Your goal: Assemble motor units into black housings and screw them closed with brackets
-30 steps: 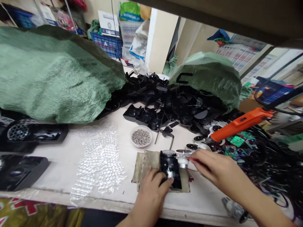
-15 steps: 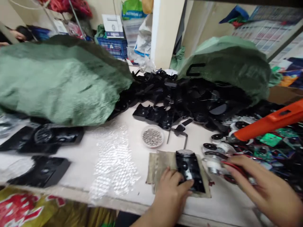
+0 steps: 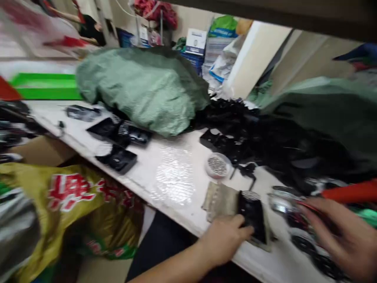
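My left hand (image 3: 226, 237) lies over the lower left edge of a black plastic housing (image 3: 253, 216), its thumb and fingers holding it down. The housing rests on a worn beige pad (image 3: 220, 196) at the table's front. To the right, my right hand (image 3: 344, 236) is closed in a pinch, blurred, on red wires (image 3: 309, 204). These seem to run to a round silver part (image 3: 282, 200) beside the housing. Just beyond the pad stands a small white dish (image 3: 218, 165) of tiny metal pieces. A bent hex key (image 3: 252, 181) lies near it.
Black plastic parts (image 3: 235, 118) are heaped at the back, beside a green sack (image 3: 141, 86). Bubble wrap (image 3: 173, 173) and black housings (image 3: 118, 157) lie to the left. An orange-handled tool (image 3: 350, 190) is at right. A yellow bag (image 3: 67, 204) sits below the table edge.
The view has swung left and tilted, so the table's left end and a green tray now show. My left hand stays on the housing, and my right hand keeps its pinch on the wires.
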Available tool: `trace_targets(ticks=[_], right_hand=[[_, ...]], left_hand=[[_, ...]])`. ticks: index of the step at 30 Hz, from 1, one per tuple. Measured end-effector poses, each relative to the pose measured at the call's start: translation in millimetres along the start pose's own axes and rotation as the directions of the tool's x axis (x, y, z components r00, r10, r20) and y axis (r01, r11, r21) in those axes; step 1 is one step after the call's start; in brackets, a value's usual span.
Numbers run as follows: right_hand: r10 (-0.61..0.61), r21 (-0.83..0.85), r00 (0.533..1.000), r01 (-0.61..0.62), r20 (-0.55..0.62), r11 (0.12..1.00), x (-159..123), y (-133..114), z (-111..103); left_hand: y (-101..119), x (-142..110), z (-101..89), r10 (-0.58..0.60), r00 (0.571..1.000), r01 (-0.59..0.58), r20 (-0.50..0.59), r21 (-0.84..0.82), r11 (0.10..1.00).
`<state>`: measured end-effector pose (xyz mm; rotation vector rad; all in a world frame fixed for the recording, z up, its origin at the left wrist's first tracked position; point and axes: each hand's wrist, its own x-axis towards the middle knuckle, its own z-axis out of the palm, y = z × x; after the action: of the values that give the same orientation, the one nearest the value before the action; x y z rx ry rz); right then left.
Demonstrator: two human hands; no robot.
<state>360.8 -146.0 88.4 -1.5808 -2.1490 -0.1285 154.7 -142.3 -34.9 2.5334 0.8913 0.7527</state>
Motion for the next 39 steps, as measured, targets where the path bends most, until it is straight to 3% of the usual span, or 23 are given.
trace_targets(ticks=[3,6,10,20,25,31,39], right_hand=[[-0.145,-0.068,0.955,0.168,0.260,0.983,16.7,5.8,14.2],[-0.213,-0.030,0.905,0.240,0.368,0.970,17.7,10.4,42.1],[-0.193,0.000,0.907,0.208,0.374,0.978,4.9,16.5,61.2],[-0.198,0.008,0.915,0.208,0.353,0.978,2.2,25.4,60.2],[-0.215,-0.019,0.912,0.236,0.350,0.971,4.4,22.4,63.6],[-0.152,-0.126,0.927,0.206,0.342,0.970,3.9,19.5,63.8],[-0.150,-0.188,0.913,0.235,0.379,0.954,1.6,13.9,66.5]], left_hand=[[-5.6,-6.2,-1.2,-0.069,0.998,0.069,0.007,-0.022,0.997],[-5.4,-2.8,2.9,-0.111,0.993,0.113,0.038,-0.051,0.992],[-4.8,2.0,3.9,-0.142,0.988,0.146,0.064,-0.073,0.987],[-3.2,12.9,5.0,-0.148,0.989,0.149,0.019,-0.029,0.988],[-3.6,16.4,3.8,-0.151,0.986,0.155,0.072,-0.053,0.986],[-3.8,17.9,2.4,-0.160,0.979,0.170,0.122,-0.076,0.983],[-5.4,20.9,3.4,-0.179,0.949,0.210,0.259,-0.098,0.973]])
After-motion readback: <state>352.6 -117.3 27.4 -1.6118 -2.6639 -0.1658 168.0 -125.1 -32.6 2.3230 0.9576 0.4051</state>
